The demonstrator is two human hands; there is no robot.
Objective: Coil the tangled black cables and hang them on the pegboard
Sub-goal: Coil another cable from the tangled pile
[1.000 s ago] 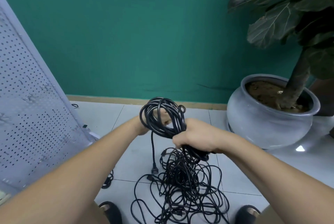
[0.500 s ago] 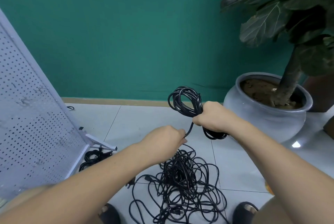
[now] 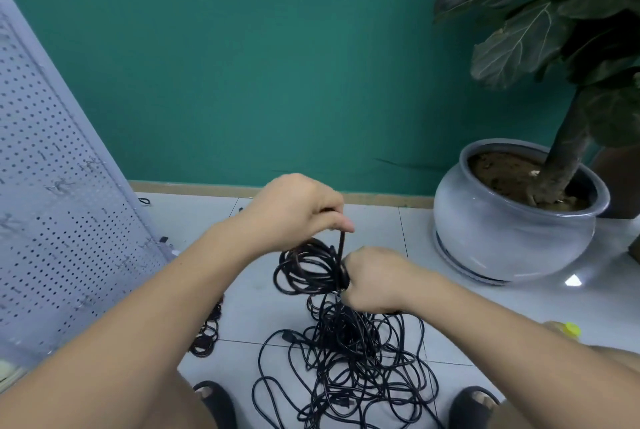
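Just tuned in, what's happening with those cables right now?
A person is coiling thin black cable by hand. The right hand grips a partly wound coil of black cable, while the left hand pinches a single strand just above it. Most of the cable lies in a tangled black pile on the pale tiled floor below. The white perforated pegboard stands at the left.

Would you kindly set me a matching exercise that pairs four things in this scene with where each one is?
Things:
1. coil of black cable
2. tangled cables
3. pegboard
4. plant pot

Places:
A. at the far left
B. in a loose heap on the floor
C. gripped by the right hand
D. standing at the right

Pairs: 1-C, 2-B, 3-A, 4-D
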